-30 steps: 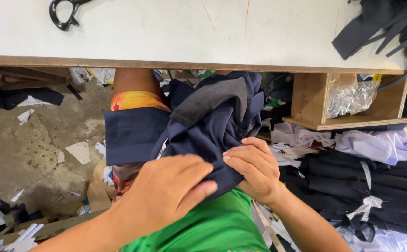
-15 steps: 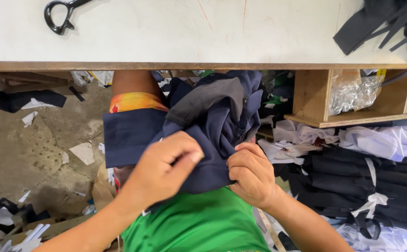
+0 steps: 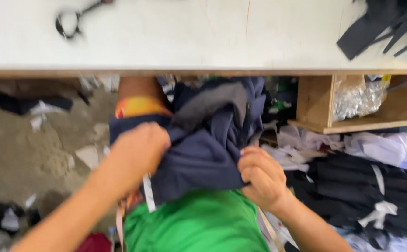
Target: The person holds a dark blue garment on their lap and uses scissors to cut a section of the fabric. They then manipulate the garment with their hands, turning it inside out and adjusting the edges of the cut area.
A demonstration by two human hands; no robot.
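Note:
A dark navy garment (image 3: pixel 203 144) lies bunched on my lap, below the edge of a white worktable (image 3: pixel 189 37). My left hand (image 3: pixel 140 149) is closed on the cloth at its left side. At the garment's lower right edge, my right hand (image 3: pixel 261 175) pinches the fabric. A grey lining patch (image 3: pixel 210 102) shows on the upper part of the garment. My green shirt (image 3: pixel 194 224) fills the bottom of the view. The frame is motion-blurred.
Black scissors (image 3: pixel 75 21) lie on the table at far left; dark fabric strips (image 3: pixel 385 28) lie at far right. A wooden cubby (image 3: pixel 315 100) under the table holds a clear plastic bag (image 3: pixel 359 98). Piles of dark and white garments (image 3: pixel 376 186) sit on the right. Scraps litter the floor (image 3: pixel 35 149).
My left hand has moved up and left along the garment, from its lower middle to its left side. My right hand has shifted slightly lower. The view has tilted down a little.

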